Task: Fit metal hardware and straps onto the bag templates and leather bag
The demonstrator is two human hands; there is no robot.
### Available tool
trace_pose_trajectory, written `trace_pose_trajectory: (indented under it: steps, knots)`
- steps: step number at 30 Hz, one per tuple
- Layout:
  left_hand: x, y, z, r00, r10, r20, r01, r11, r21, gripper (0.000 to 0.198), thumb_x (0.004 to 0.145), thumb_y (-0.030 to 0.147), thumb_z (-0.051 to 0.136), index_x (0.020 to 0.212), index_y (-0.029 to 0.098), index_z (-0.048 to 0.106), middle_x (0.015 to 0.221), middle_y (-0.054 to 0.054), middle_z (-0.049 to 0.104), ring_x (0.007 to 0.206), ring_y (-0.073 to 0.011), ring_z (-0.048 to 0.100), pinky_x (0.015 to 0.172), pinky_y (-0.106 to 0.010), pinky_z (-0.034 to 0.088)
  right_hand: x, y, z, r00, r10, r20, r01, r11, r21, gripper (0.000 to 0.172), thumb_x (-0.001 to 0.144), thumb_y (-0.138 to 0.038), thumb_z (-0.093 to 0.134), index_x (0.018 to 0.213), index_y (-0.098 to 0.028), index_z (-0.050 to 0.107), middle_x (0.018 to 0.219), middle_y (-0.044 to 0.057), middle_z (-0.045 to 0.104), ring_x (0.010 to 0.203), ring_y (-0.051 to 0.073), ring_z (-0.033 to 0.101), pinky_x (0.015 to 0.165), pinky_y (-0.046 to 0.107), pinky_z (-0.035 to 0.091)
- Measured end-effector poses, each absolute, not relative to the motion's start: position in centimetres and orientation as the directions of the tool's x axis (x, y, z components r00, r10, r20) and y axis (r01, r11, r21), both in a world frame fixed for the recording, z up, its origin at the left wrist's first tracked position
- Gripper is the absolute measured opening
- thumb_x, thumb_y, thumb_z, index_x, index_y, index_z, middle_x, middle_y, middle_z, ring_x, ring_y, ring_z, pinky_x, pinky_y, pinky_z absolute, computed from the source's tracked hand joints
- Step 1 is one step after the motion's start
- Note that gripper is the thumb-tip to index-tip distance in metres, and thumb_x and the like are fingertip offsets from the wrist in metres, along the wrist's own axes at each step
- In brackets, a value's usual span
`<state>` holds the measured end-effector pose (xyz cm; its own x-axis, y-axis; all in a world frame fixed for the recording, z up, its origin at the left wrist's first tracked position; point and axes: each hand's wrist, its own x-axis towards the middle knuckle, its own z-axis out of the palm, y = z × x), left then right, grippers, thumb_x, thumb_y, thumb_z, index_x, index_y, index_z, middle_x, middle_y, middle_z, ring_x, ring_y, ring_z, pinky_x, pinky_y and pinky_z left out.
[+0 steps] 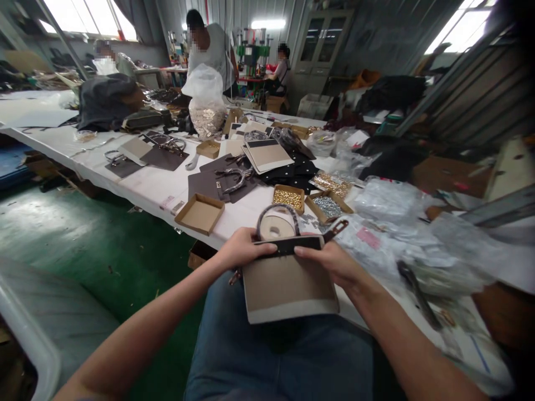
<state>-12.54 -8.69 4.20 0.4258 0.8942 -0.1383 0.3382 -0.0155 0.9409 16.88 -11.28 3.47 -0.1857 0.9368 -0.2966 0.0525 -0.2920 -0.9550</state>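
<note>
Two-handed hold on the brown panel (pixel 292 284), above the lap (pixel 225 345). Left of the grip: open room over the floor (pixel 104 239), then the table (pixel 146 186) edge. Cardboard box (pixel 200 214) ahead-left, near that edge. Left hand (pixel 243 247) clamped on the panel's top left; gold studs (pixel 288 199) just ahead, presumably for easy reach; right hand (pixel 334 260) clamped on top right, probably to steady it. Plastic bags (pixel 390 196) crowd right of grip, tighter.

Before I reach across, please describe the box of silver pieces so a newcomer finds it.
On the white table, look just beyond the right hand, which grips the beige panel. There stands an open cardboard box; its silver-coloured pieces set it apart from the gold-filled box on its left.
</note>
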Motion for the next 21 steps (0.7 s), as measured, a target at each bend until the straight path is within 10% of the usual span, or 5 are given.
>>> trace_pose_trajectory:
  steps: [14, 18, 21]
  knots:
    - [-9.7, 3.3, -1.3, 0.204, 0.948, -0.245, 0.706, 0.031, 0.707, 0.055, 0.081, 0.069, 0.093, 0.073, 0.018, 0.072, 0.072, -0.009, 0.072, 0.066, -0.0213, 0.061, 0.064, -0.035, 0.035, 17.3, 0.4, -2.5, 0.046, 0.906, -0.421, 0.117, -0.423, -0.898, 0.065, 0.054, -0.038, 0.106, 0.113, -0.018, 0.086, 0.114, 0.013, 0.089, 0.091, 0.029, 0.082, 0.084, 0.041, 0.066]
    - [-9.3, 3.5, -2.8, 0.193, 0.948, -0.252, 0.745, 0.026, 0.667, 0.059, 0.082, 0.073, 0.090, 0.087, 0.015, 0.079, 0.087, -0.015, 0.081, 0.074, -0.0256, 0.068, 0.064, -0.036, 0.037, 17.7, 0.6, -3.2, 0.116, 0.978, -0.176, 0.439, -0.209, -0.874, 0.064, 0.062, -0.046, 0.102, 0.117, -0.020, 0.083, 0.116, 0.013, 0.087, 0.104, 0.032, 0.082, 0.093, 0.042, 0.064]
    - [-9.1, 3.7, -3.3, 0.168, 0.954, -0.247, 0.782, 0.024, 0.623, 0.065, 0.082, 0.075, 0.090, 0.103, 0.014, 0.083, 0.101, -0.019, 0.085, 0.085, -0.0301, 0.075, 0.067, -0.035, 0.042, 17.8, 0.7, -3.1, 0.173, 0.985, -0.002, 0.771, -0.137, -0.622, 0.071, 0.066, -0.056, 0.099, 0.125, -0.021, 0.079, 0.117, 0.015, 0.084, 0.110, 0.038, 0.079, 0.097, 0.049, 0.062]
